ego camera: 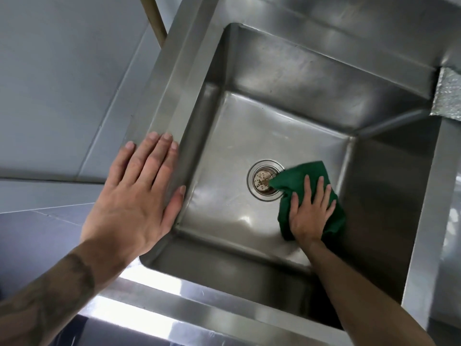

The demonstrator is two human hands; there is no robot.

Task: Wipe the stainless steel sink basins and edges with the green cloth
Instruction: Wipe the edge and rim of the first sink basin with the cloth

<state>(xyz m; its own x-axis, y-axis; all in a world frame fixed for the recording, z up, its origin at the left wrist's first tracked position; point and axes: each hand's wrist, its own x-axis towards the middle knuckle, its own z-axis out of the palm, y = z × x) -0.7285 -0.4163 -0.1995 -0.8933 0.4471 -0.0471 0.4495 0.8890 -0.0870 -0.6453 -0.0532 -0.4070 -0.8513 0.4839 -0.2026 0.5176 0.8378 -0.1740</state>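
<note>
A deep stainless steel sink basin [224, 136] fills the view, with a round drain strainer [265, 180] in its floor. The green cloth [309, 172] lies on the basin floor just right of the drain, one corner reaching onto the strainer. My right hand [310, 211] presses flat on the cloth with its fingers spread and straight. My left hand [136, 193] rests flat on the sink's left rim [164, 101], fingers straight, thumb over the inner edge.
A grey tiled floor [55, 96] lies left of the sink. A brownish pole [156, 18] stands at the upper left beside the sink corner. A textured silver strip [447, 93] sits on the right rim, beside a second steel surface [451, 196].
</note>
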